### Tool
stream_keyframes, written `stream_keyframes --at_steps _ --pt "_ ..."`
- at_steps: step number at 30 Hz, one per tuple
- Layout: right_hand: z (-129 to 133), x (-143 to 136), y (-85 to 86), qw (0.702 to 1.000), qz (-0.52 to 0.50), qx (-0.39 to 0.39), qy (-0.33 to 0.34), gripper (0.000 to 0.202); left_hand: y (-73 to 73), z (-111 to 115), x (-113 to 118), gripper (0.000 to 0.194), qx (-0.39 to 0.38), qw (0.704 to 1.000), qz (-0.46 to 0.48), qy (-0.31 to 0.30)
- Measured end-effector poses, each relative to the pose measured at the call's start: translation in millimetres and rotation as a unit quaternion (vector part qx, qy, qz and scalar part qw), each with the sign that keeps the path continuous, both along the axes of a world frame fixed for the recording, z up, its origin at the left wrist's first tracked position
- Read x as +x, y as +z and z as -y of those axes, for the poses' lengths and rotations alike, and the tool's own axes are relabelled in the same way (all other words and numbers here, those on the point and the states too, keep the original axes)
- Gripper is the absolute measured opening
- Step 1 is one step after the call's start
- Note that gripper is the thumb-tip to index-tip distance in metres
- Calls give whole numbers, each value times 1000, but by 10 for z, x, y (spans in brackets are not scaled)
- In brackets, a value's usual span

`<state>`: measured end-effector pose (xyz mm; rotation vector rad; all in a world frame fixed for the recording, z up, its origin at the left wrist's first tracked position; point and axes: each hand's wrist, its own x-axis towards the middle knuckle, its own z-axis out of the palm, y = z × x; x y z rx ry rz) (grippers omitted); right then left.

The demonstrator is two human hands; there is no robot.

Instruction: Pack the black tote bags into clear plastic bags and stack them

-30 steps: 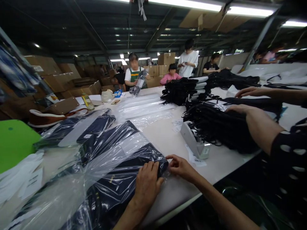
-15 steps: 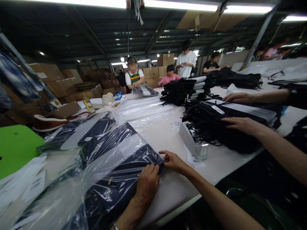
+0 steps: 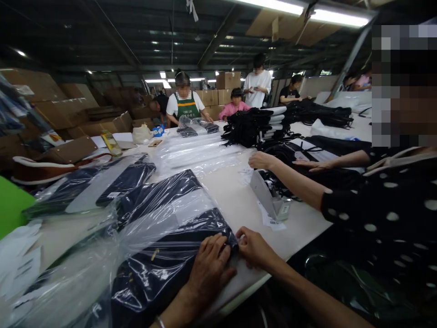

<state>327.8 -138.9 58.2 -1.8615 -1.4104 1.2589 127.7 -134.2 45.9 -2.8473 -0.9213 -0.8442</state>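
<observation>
White paper slips lie left of the navy bag in clear plastic; a second wrapped bag lies beyond it, to the left. The navy bag rests flat on the counter. It looks soft and fairly light, its loose film slippery and easily creased, so a firm hold through film and cloth near a corner should serve best. The left hand rests on its right end, fingers bent and slightly apart, pressing rather than gripping. The right hand is at its right corner, fingers curled nearly together; whether they pinch film I cannot tell. Beyond, to its right, are a grey box and a co-worker's hand.
</observation>
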Motion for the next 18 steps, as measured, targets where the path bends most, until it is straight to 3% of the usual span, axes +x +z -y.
stream_keyframes --at_steps 4,7,10,14,18 --pt "-59 -22 96 996 59 31 53 4 -66 -50 42 59 -16 999 33 26" --pt "-24 -45 113 993 56 83 61 8 -38 16 27 56 -22 998 51 35" --pt "38 -150 79 993 -113 41 18 16 55 63 -32 51 -34 995 88 38" --pt "126 -333 30 922 -376 -27 -85 42 135 59 -90 37 -11 993 117 32" --pt "158 -323 54 886 -436 -64 -143 46 73 42 -90 27 79 992 98 18"
